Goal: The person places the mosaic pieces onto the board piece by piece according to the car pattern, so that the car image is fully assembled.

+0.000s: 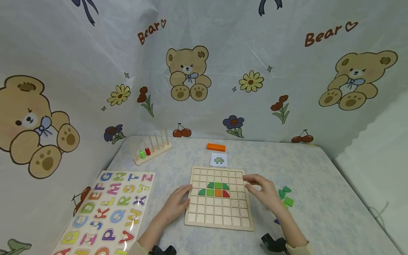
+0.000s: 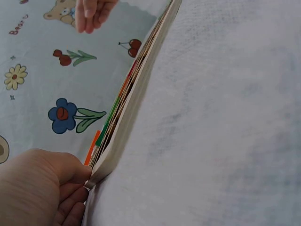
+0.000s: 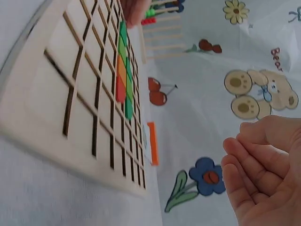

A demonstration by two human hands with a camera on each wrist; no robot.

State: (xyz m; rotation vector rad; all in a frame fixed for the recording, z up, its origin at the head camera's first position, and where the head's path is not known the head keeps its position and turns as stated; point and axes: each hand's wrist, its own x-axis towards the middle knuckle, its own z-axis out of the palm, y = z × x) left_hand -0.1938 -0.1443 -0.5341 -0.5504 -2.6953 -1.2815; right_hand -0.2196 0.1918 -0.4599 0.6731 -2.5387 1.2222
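Note:
A wooden grid board (image 1: pixel 220 221) lies flat on the table. Near its middle sit two rows of coloured pieces: dark green rounded pieces (image 1: pixel 211 185), light green squares (image 1: pixel 218 185), an orange square (image 1: pixel 218 193) and a red rounded piece (image 1: pixel 225 193). My left hand (image 1: pixel 176 203) rests its fingertips against the board's left edge; the left wrist view shows the thumb (image 2: pixel 70 167) touching that edge. Over the board's right edge hovers my right hand (image 1: pixel 262 189), fingers loosely bent; nothing shows between them in the right wrist view.
Loose green pieces (image 1: pixel 288 201) lie right of the board, with a blue piece (image 1: pixel 276 221) by my right forearm. Behind the board are a picture card (image 1: pixel 218 160) and an orange bar (image 1: pixel 216 147). Leftward stand a peg rack (image 1: pixel 153 156) and a letter board (image 1: pixel 109 205).

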